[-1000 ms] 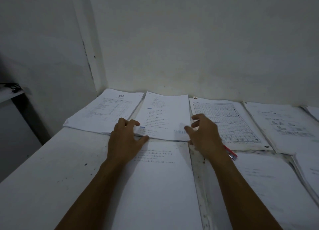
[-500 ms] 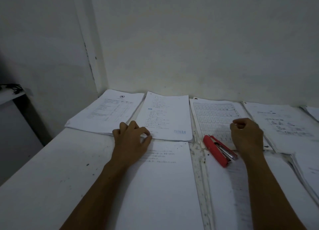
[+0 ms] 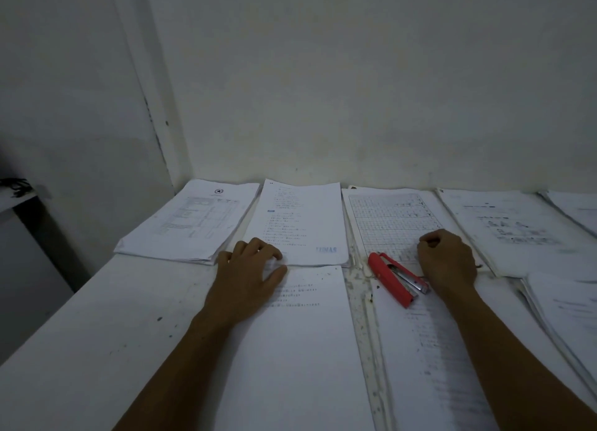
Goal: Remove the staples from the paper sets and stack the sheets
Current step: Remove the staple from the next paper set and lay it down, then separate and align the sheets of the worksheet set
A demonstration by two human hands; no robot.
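Two hands are out over the desk [image 3: 80, 327]. The left hand [image 3: 248, 275] lies with fingers loosely spread on the near edge of a paper set [image 3: 300, 223]. The right hand [image 3: 447, 262] is curled into a fist on a gridded sheet [image 3: 387, 220]; whether it holds anything I cannot tell. A red stapler [image 3: 392, 277] lies just beside it. Bare desk runs along the left edge.

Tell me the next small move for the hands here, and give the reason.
Probably the right hand should pick up the red stapler: it lies untouched beside that curled hand, which seems to hold nothing, while the left hand already rests on the sheets.
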